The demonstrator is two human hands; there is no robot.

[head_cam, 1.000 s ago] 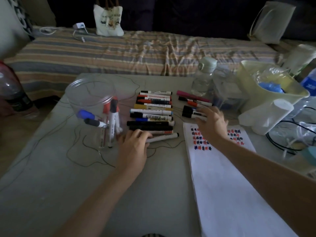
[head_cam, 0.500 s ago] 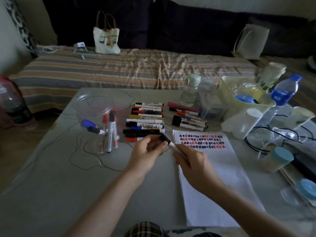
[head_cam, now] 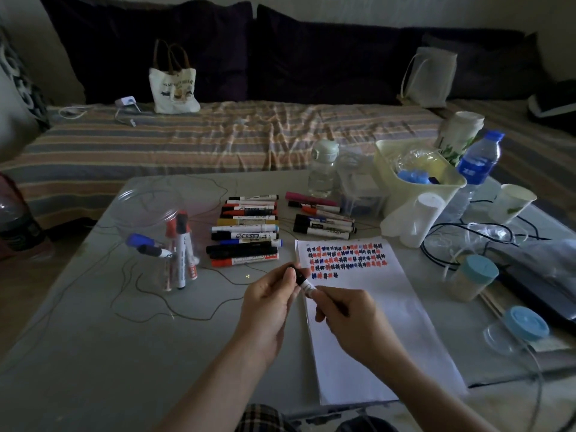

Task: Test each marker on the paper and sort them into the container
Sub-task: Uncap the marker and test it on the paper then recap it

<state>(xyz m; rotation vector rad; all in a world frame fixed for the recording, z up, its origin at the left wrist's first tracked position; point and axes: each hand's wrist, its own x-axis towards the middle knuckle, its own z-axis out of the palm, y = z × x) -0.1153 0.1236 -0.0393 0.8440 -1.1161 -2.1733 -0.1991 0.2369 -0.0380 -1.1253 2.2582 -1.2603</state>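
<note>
Fingers [head_cam: 288, 275] of the left hand [head_cam: 268, 302] pinch the black cap of the marker [head_cam: 304, 283], whose barrel slants down-right into the closed right hand [head_cam: 349, 319], just above the paper's [head_cam: 389, 322] left edge.

Clear glossy plastic container [head_cam: 146, 210]; matt white paper [head_cam: 367, 307]; smooth matt counter [head_cam: 93, 353]; wrinkled striped cloth on the bed [head_cam: 218, 135]; canvas tote bag [head_cam: 173, 88].

Grey table [head_cam: 93, 353], rows of markers [head_cam: 244, 236], paper [head_cam: 367, 313], clear container [head_cam: 156, 210], yellow bin [head_cam: 417, 185]
</note>
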